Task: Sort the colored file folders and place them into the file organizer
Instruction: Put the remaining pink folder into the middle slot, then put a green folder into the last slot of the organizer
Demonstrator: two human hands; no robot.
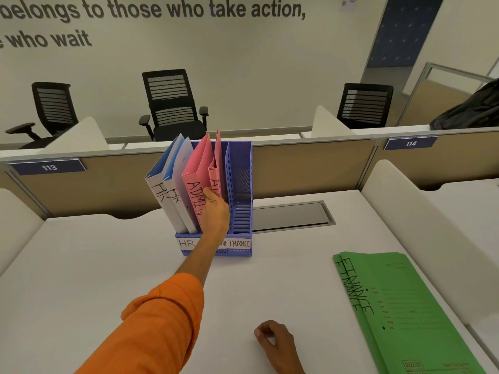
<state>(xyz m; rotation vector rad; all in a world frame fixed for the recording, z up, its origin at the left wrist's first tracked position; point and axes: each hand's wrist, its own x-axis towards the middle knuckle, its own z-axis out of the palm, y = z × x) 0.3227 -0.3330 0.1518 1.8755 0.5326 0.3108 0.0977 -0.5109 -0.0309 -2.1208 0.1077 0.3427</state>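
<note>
Blue perforated plastic file organizer (240,155) stands upright at the far middle of the white desk (81,265), its back to the tan partition (310,168). It has 3 slots. Front lbls read "HR" at left and "FINANCE" at right; the middle lbl is covered by the wrist.

- **Left slot:** two blue folders w/ white spines marked HR (167,193), spines fwd, leaning left and touching each other.
- **Middle slot:** left pink ADMIN folder (197,168) leans onto the HR pair. Right pink ADMIN folder (215,168) stands nearly upright just beside the divider.
- **Right slot:** shows its ribbed floor.

Left hand (216,214), at the end of an orange sleeve (162,319), is stretched out to the middle slot. Its thumb lies on the front edge of the right pink ADMIN folder and the other fingers are hidden behind, so it reads as a pinch on that folder. Right hand (272,344) rests on the desk near the front edge, fingers loosely curled and holding nothing, well apart from the left hand.

Stack of green FINANCE folders (405,306) lies flat at the desk's right side. At least two are slightly offset, w/ "FINANCE" written twice along the left edge. The stack is apart from both hands and the organizer.

Grey metal cable hatch (291,215) is set in the desk just right of the organizer. Partition tags read "113" (48,167) and "114" (410,143). Black mesh office chairs (172,103) stand beyond the partition, under grey wall lettering (162,9). A dark bag (475,109) sits at far right.
</note>
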